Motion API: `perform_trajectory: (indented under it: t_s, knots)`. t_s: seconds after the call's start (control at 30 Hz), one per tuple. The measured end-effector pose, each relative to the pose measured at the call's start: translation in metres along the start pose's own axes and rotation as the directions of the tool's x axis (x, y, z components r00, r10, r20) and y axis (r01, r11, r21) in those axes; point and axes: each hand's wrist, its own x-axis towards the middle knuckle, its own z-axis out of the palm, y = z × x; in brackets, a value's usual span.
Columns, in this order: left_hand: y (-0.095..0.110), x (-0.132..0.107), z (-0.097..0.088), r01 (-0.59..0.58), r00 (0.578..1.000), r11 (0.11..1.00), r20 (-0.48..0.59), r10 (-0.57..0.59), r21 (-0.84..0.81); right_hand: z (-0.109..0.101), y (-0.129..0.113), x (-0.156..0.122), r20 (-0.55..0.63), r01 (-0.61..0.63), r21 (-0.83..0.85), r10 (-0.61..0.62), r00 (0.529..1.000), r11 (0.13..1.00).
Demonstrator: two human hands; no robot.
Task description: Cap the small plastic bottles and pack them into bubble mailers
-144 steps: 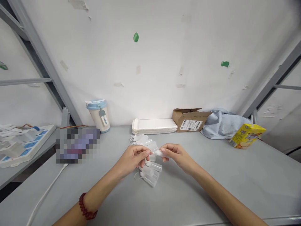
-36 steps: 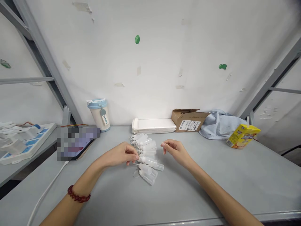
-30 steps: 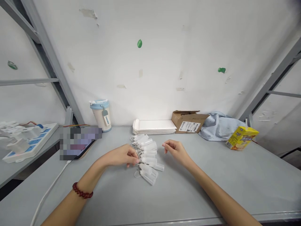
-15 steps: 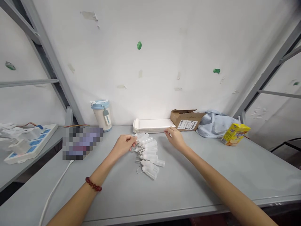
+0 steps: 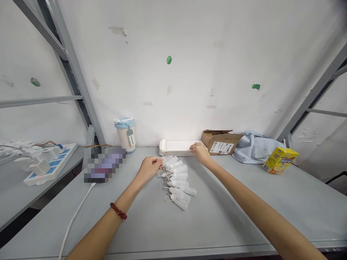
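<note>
Lying fanned in a row on the grey table [image 5: 217,224], small translucent bottles [image 5: 179,183] point their long axes rightward; the left hand [image 5: 149,168], pinched narrow, is nearest, at their far end. The right hand [image 5: 201,153], fingers bent, meets the white stack [image 5: 176,146]; whether either grips anything, I cannot tell.

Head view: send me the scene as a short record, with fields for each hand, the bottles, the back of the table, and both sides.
Left hand: fingertips at the far end of the translucent bottles; grip unclear
Left hand wrist: dark red bracelet
Right hand: at the right end of the white stack; contact unclear
Translucent bottles: lying in a rough row, thin loops leftward
Back: white stack, cardboard box, light blue cloth
Left side: lidded cup, pixelated device, white cable, power strip
Right side: yellow carton
</note>
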Motion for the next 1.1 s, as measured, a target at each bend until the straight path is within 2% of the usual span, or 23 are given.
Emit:
perform_trajectory:
  t_s: [0.27, 0.53, 0.67, 0.83, 1.0, 1.1]
  knots:
    - [-0.003, 0.001, 0.001, 0.006, 1.0, 1.0, 0.008, -0.006, -0.027, 0.007, 0.006, 0.002, -0.011, 0.059, -0.06, -0.06, 0.998, 0.996]
    - [-0.002, 0.001, 0.0, 0.051, 0.999, 0.993, -0.004, -0.052, -0.102, 0.001, 0.007, -0.006, -0.122, 0.075, -0.015, -0.076, 0.99, 0.997]
    - [-0.001, 0.001, -0.001, 0.128, 0.992, 0.975, 0.006, -0.129, -0.183, -0.001, 0.005, -0.023, -0.208, 0.124, 0.015, -0.118, 0.971, 0.992]
    - [0.001, 0.0, -0.005, 0.273, 0.961, 0.89, 0.064, -0.269, -0.365, -0.002, 0.0, -0.05, -0.334, 0.189, 0.06, -0.159, 0.929, 0.98]
    - [-0.002, 0.0, -0.006, 0.237, 0.97, 0.853, 0.159, -0.183, -0.464, -0.009, -0.001, -0.071, -0.425, 0.27, 0.1, -0.204, 0.882, 0.958]
    - [-0.002, -0.001, -0.005, 0.212, 0.974, 0.844, 0.175, -0.143, -0.492, -0.017, -0.001, -0.078, -0.461, 0.291, 0.123, -0.205, 0.863, 0.949]
